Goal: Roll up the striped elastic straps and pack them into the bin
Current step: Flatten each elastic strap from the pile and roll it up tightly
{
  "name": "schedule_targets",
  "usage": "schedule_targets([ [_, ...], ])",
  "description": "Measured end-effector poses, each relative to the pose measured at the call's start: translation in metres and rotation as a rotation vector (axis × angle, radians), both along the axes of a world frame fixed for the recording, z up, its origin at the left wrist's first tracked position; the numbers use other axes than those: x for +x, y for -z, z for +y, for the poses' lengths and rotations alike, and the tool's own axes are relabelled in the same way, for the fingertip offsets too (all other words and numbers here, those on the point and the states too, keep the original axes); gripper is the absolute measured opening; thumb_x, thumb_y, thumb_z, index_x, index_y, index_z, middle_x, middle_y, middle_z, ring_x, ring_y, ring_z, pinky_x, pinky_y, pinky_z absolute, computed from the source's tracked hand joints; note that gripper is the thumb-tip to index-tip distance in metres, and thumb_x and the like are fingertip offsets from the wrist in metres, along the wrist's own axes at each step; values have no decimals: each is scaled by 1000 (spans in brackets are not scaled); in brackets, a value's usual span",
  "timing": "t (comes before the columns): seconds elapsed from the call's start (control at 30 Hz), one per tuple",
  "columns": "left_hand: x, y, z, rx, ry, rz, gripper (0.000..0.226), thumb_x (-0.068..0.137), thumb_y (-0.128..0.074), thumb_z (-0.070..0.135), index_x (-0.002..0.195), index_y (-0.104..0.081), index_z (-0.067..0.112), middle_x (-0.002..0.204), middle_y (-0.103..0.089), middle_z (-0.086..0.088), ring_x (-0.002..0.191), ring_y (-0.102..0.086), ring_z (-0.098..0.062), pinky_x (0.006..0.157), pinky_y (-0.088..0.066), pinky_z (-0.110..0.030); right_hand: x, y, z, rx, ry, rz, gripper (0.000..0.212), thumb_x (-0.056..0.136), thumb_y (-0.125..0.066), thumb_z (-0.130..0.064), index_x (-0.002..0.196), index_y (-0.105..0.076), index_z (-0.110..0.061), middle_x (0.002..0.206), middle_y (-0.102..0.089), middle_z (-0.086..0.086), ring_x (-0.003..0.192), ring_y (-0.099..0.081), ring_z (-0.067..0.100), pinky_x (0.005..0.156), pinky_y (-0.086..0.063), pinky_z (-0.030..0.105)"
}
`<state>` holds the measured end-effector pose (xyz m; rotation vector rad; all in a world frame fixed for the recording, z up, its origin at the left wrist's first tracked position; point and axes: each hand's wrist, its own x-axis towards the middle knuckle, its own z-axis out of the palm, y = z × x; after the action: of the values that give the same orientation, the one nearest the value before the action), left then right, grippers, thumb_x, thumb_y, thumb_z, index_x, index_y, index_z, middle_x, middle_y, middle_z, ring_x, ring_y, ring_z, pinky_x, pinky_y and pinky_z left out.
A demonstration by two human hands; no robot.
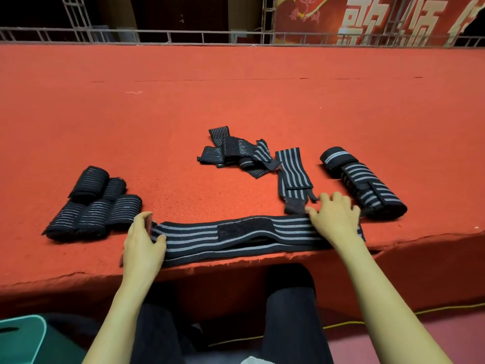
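Note:
A long black strap with grey stripes (236, 236) lies flat along the front edge of the red carpeted platform (236, 106). My left hand (143, 243) grips its left end, thumb on top. My right hand (334, 219) presses on its right end with fingers spread. Several rolled straps (94, 203) sit in a cluster at the left. A large roll (364, 182) lies at the right. One loose wide-striped strap (294, 172) and a tangled pile of loose straps (236, 153) lie behind. A teal bin (23, 337) shows at the bottom left, below the platform.
The platform's frayed front edge (236, 266) runs just below the strap. My legs in dark trousers (288, 311) are under it. A metal railing (236, 38) and a red banner (367, 19) stand at the back. A yellow cable (367, 315) crosses the floor at the right.

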<state>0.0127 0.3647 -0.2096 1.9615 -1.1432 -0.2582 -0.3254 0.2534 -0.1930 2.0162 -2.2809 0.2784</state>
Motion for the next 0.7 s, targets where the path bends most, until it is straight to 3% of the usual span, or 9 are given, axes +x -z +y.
schedule_targets([
  [0.1,-1,-1,0,6,1,-15,55,81,-63,-2,131,-45,8,132,-52,-17,120,-49,-34,100,-37,-43,-25,2,5,-37,174,-193,54,93,-54,-39,134,-41,-6,135,-41,20,125,-37,39,98,-36,49],
  [0.27,-4,-1,1,20,3,-40,55,81,-63,-1,132,-43,9,133,-51,-17,119,-49,-36,99,-37,-46,-40,16,19,-14,276,-311,63,87,-65,-39,128,-37,-1,129,-43,26,119,-42,44,91,-40,49],
  [0.43,-10,-2,3,11,34,-98,53,81,-61,-2,131,-46,11,131,-52,-14,116,-51,-35,95,-38,-45,-29,11,26,-253,65,-465,56,85,-66,-12,136,-41,-7,126,-52,21,114,-52,41,90,-42,48],
  [0.53,-13,-1,4,15,45,-117,54,81,-61,-2,131,-47,12,129,-51,-13,114,-51,-35,93,-38,-43,-7,12,40,-392,-180,-520,50,86,-64,-7,133,-49,-14,119,-59,10,105,-58,30,85,-44,38],
  [0.63,-14,-2,4,16,42,-118,53,82,-60,-2,132,-48,12,129,-51,-13,115,-51,-34,93,-38,-42,11,19,56,-442,-270,-781,49,87,-65,-7,131,-48,-18,117,-54,-3,98,-58,16,87,-43,23],
  [0.7,-14,-2,4,10,48,-118,53,82,-60,-3,131,-48,12,129,-51,-13,115,-51,-34,93,-38,-41,17,24,63,-446,-238,-1051,51,87,-63,1,128,-45,-24,117,-52,-7,99,-60,14,90,-49,25],
])
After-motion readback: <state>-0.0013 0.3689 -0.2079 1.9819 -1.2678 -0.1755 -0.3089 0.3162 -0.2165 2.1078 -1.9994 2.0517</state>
